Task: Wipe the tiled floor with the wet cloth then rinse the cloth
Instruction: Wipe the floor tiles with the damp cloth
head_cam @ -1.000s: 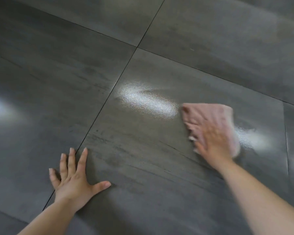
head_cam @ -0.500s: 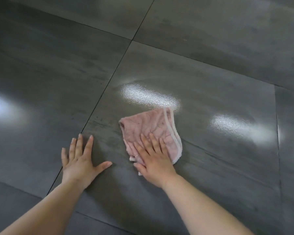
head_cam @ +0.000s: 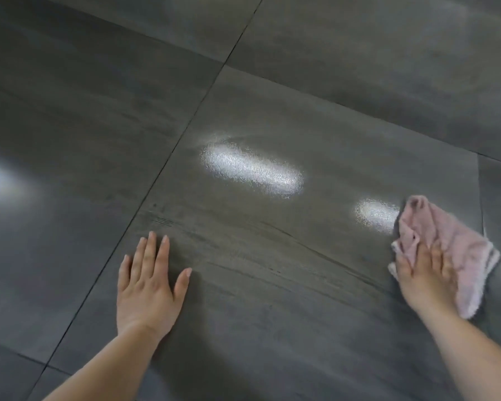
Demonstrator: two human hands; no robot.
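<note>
Head view: I note the right hand [head_cam: 425,274] pressing flat, fingers straight, on the pink cloth [head_cam: 457,238] near the tile's right edge, well apart from the left hand [head_cam: 148,287], which lies splayed on the tiled floor [head_cam: 272,299].

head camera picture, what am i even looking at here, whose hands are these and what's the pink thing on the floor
There is no machine here. A person wears one wide-angle camera on the head, looking forward and down, so you see their own two bare arms coming in from the bottom edge. The surface is a dark grey tiled floor, glossy enough that the bright patch seems to be reflected light. The left hand lies flat on the tile with straight fingers and holds nothing; it looks like a support. The right hand presses with straight fingers on a crumpled pink cloth near the right edge of the big tile. The cloth lies under the hand rather than being gripped, which fits wiping.
</note>
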